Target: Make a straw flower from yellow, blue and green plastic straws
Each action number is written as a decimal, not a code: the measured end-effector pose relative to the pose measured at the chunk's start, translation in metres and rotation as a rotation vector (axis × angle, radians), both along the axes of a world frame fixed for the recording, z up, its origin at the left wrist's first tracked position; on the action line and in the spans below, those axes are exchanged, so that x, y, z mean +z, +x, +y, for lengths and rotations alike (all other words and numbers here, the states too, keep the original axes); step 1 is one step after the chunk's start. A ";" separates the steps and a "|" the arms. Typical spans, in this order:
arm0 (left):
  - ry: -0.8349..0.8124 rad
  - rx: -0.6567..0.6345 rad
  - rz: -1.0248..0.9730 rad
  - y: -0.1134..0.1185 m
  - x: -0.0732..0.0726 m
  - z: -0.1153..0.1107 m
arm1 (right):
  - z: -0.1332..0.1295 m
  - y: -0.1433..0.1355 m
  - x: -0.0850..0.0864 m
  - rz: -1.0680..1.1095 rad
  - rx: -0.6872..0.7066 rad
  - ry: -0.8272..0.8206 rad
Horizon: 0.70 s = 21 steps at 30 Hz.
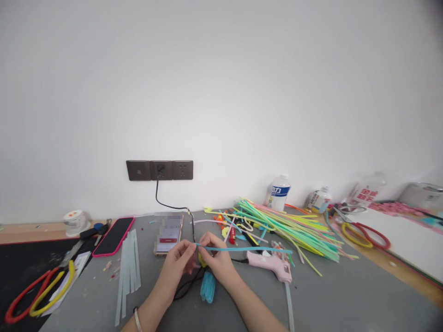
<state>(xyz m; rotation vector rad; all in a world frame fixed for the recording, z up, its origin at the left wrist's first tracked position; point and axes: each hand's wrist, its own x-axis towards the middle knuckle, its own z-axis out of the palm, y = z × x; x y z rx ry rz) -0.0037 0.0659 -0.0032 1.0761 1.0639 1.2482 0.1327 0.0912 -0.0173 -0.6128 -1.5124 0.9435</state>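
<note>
A long light-blue pipe cleaner [249, 249] stretches to the right from between my two hands, above the grey work mat. My left hand [180, 259] pinches near its left end between thumb and index finger. Close beside it, my right hand [217, 256] has its fingers closed on the same pipe cleaner. Below the fingers hangs a bundle of bent blue pipe cleaners [207, 288]. A yellow piece [201, 261] shows just above this bundle, partly hidden by the right hand. How the yellow piece and the bundle are joined cannot be seen.
Right of my hands lies a pink glue gun [270, 265]; its black cord [187, 288] runs beneath them. Behind it spreads a pile of coloured pipe cleaners [294, 230]. At left are glue sticks [128, 272], a pink-cased phone [114, 236] and scissors [43, 293]. Another phone [169, 237] leans behind.
</note>
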 end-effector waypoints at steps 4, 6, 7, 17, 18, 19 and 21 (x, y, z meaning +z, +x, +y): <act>0.128 -0.016 0.180 -0.005 0.001 0.002 | -0.003 -0.001 0.001 -0.040 0.020 -0.026; 0.176 -0.042 0.234 -0.007 0.002 0.002 | -0.005 -0.001 0.002 -0.072 0.034 -0.022; 0.189 -0.057 0.251 -0.008 0.003 0.001 | -0.007 -0.001 0.002 -0.081 0.041 -0.024; 0.074 0.039 0.081 -0.005 0.002 0.000 | -0.008 0.002 0.002 -0.140 -0.076 0.040; 0.079 0.080 0.059 -0.004 0.003 0.000 | -0.009 0.001 0.003 -0.175 -0.080 0.083; 0.085 0.120 0.040 -0.003 0.004 -0.002 | -0.010 0.001 0.004 -0.202 -0.070 0.113; 0.090 0.177 0.016 -0.003 0.005 -0.004 | -0.014 -0.001 0.005 -0.225 -0.041 0.132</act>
